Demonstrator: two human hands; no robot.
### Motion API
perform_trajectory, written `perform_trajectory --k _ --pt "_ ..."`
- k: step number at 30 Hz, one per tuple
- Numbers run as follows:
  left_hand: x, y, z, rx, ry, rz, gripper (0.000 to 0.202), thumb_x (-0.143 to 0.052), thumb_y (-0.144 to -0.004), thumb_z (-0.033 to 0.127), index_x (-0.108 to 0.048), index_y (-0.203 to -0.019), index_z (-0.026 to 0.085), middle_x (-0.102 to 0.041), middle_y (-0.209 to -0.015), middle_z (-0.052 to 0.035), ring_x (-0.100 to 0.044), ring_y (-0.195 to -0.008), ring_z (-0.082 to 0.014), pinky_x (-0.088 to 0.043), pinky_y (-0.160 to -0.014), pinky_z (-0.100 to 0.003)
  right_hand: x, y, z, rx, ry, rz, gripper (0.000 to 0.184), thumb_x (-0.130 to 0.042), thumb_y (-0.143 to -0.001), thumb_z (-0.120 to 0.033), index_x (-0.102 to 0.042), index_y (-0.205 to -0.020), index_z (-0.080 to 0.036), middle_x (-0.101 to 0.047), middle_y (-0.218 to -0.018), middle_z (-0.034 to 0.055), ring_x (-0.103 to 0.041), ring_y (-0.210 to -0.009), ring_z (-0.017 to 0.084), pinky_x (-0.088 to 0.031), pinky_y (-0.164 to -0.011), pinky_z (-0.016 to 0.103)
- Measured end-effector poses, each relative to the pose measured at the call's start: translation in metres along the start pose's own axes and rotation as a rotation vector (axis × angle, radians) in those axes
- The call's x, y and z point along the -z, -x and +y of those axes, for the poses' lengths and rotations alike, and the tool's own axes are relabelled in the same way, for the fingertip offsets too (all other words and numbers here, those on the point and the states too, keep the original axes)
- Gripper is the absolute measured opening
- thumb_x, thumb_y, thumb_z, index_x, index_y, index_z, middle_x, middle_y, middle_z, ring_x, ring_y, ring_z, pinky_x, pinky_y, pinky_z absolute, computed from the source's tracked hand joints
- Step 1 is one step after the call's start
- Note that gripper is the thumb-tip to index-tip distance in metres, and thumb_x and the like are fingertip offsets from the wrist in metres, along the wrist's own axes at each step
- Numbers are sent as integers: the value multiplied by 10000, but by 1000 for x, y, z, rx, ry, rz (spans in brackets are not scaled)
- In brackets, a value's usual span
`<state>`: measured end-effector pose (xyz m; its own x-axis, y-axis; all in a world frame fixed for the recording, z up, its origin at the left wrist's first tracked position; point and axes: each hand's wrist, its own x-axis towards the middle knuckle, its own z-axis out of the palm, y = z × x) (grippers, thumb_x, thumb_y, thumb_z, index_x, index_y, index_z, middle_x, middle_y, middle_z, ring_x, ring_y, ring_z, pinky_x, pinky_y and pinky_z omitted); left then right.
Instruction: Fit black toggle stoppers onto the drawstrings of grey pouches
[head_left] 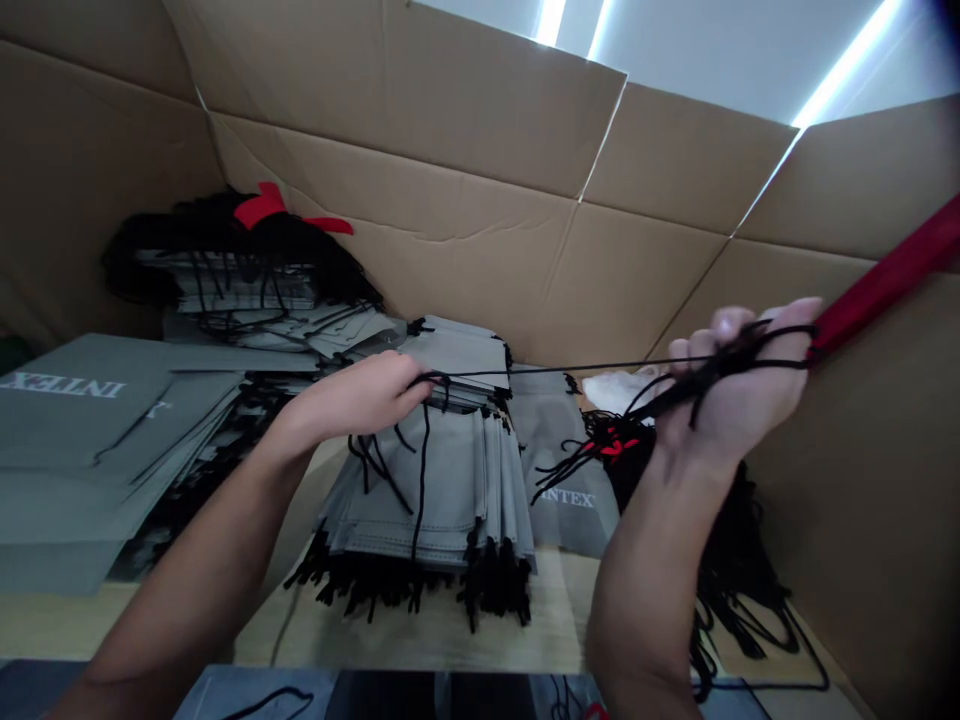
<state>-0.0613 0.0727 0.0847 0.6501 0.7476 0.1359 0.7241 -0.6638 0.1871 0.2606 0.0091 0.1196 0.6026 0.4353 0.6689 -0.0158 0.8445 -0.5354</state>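
Observation:
My left hand (382, 392) is closed, pinching black cords above a stack of grey fabric bags (420, 470). Loose cord ends dangle from its fingers over the stack. At the right, my right hand (739, 385) is raised, palm up, with a bundle of black cords (705, 378) lying across its palm and looped about the thumb. One thin black cord runs taut between the two hands. Knotted black cord ends stick out along the stack's front edge. Whatever lies inside the left fingers is partly hidden.
Grey bags printed INTEX (67, 400) lie at the left. Behind them is a bag pile with black cords and a red strip (261, 205). A heap of black cords (727, 540) lies at the right. Cardboard walls (465, 210) enclose the table (555, 620).

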Motion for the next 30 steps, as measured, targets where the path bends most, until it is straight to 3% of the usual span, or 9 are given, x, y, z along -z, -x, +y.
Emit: perform_trajectory --k 4,7,11,14,17,20,23,27,30 --pt "-6 -3 0 174 -141 95 380 -402 -1064 336 -749 -1002 193 -815 -1028 -177 -784 -976 -364 -540 -824 -406 3 1 -6 137 -85 46 515 -737 -1056 -413 -344 -753 -274 -182 -560 -123 -38 -470 85 -86 -430 245" --pt "-11 -4 -5 325 -221 163 443 -401 -1069 342 -797 -1063 142 -821 -1072 -251 -802 -1015 -430 -576 -863 -458 -3 8 -6 250 -50 95 408 -752 -1019 -297 -417 -788 -276 -213 -572 -116 -95 -470 82 -160 -443 226" --pt "-11 -5 -12 418 -235 254 468 -398 -1070 323 -804 -1056 90 -810 -1057 -305 -799 -1038 -468 -581 -896 -502 -8 15 -7 347 20 101 184 -744 -1024 -287 -606 -902 -286 -353 -656 -76 -237 -490 84 -284 -458 232" --pt "-7 -2 -5 315 -158 271 433 -395 -1071 337 -777 -1029 136 -824 -1071 -252 -799 -1039 -428 -560 -873 -459 -12 22 -8 350 84 15 177 -825 -993 -342 -679 -927 -266 -480 -732 -52 -325 -489 69 -291 -442 242" --pt "-4 2 16 143 -44 269 358 -400 -1073 359 -716 -990 213 -837 -1059 -121 -783 -997 -307 -514 -833 -371 -22 37 -6 198 307 -346 181 -867 -959 -379 -770 -976 -228 -554 -730 -42 -429 -523 85 -321 -470 259" --pt "-4 8 37 77 38 300 339 -371 -1072 366 -614 -884 224 -764 -854 -58 -677 -759 -219 -413 -704 -344 -36 58 3 -69 492 -751 233 -924 -912 -383 -797 -1042 -236 -488 -615 -86 -384 -532 92 -305 -506 259" --pt "-6 13 47 52 154 351 284 -401 -1044 354 -564 -853 222 -670 -751 -29 -550 -653 -184 -302 -650 -343 -48 74 11 -130 490 -927 259 -950 -892 -383 -776 -1013 -235 -502 -620 -94 -404 -554 89 -327 -533 263" --pt "-8 14 46 38 207 383 231 -461 -1013 354 -533 -838 221 -606 -716 -16 -484 -638 -176 -234 -651 -347 -56 83 11 12 435 -954 177 -771 -1057 -360 -719 -961 -221 -579 -726 -59 -460 -631 92 -400 -606 262" --pt "-8 11 39 8 233 393 283 -452 -1037 354 -461 -785 224 -526 -675 6 -390 -620 -162 -235 -654 -349 -56 75 8 137 363 -698 232 -675 -1106 -369 -647 -917 -237 -560 -776 -41 -507 -649 99 -428 -599 257"
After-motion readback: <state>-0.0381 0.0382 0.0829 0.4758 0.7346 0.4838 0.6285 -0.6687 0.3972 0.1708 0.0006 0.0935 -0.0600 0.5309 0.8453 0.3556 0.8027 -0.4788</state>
